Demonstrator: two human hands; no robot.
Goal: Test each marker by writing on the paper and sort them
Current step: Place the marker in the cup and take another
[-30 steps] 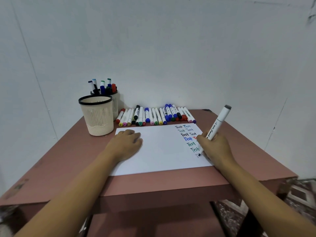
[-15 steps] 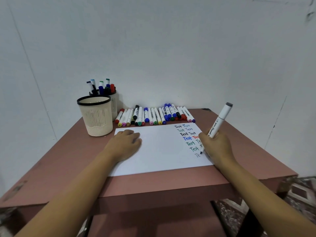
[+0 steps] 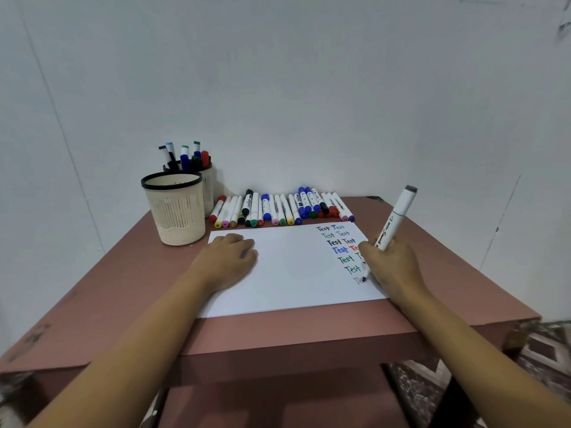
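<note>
On the pink worktop (image 3: 278,330) the right hand (image 3: 391,267) grips a white marker (image 3: 397,217), tip down on the paper (image 3: 296,273) at the lowest, half-written "Test" in the column along the sheet's right side. The left hand (image 3: 230,261) lies flat with relaxed fingers on the sheet's far left corner. Beyond the paper a row of capped markers (image 3: 278,210) lies side by side near the wall, with a cream cup (image 3: 176,208) to its left and a second cup (image 3: 208,185) behind holding upright markers.
</note>
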